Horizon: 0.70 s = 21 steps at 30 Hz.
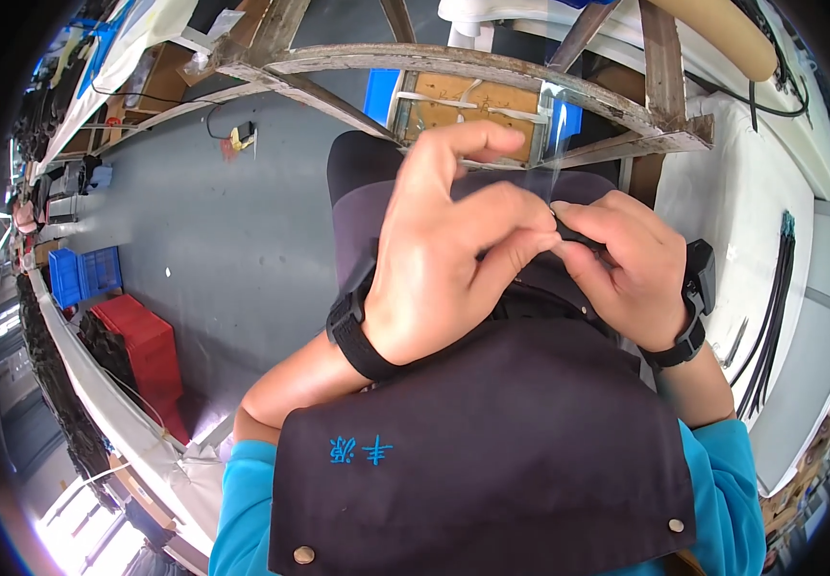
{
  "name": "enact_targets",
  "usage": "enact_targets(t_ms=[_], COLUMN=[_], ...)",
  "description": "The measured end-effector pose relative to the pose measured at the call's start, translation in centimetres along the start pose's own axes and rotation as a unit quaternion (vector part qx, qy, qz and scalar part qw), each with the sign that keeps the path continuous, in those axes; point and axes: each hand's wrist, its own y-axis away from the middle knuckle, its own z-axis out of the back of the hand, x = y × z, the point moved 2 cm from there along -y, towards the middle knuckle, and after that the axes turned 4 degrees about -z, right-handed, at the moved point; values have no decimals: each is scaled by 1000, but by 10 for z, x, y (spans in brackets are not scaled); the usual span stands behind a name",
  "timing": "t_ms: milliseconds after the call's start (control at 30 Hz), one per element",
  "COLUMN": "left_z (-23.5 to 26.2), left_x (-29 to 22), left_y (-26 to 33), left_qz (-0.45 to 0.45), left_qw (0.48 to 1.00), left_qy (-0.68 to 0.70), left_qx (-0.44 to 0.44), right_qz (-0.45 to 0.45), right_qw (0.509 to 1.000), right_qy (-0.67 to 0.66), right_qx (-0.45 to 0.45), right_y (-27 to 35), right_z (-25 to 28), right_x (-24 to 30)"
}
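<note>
My left hand (444, 240) is closed in a pinch, thumb against a fingertip, with the other fingers curled loosely above. Its fingertips meet those of my right hand (631, 264) over my lap. Between the thumb and finger of the right hand shows a small black piece (576, 232), mostly hidden. A thin clear plastic strip (555, 144) rises from where the fingertips meet; which hand grips it I cannot tell. Black bands circle both wrists. A dark apron (492, 432) covers my front below the hands.
A worn metal frame (453, 62) crosses ahead, with a yellow-brown strapped panel (468, 113) beyond it. Several black cords (778, 298) lie on the white surface at right. Red crates (141, 350) and a blue crate (85, 274) stand at left on the grey floor.
</note>
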Motion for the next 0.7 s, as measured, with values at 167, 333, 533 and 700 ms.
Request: enact_targets(t_ms=[167,333,533,700], left_z=[-19,-28,-30,-21], left_x=[14,12,27,36], left_y=[11,11,9,-15], left_qz=[203,290,420,333], left_qw=[934,888,742,847], left_qy=[286,358,521,388], left_qx=[65,0,49,145], right_qz=[8,-23,43,-20], right_qw=[1000,998,997,999], right_qy=[-14,-33,-24,-31], right_qx=[13,-40,-67,-13], right_y=[6,11,12,10], right_z=[0,-10,-9,-1], right_x=[-12,-13,-14,-15])
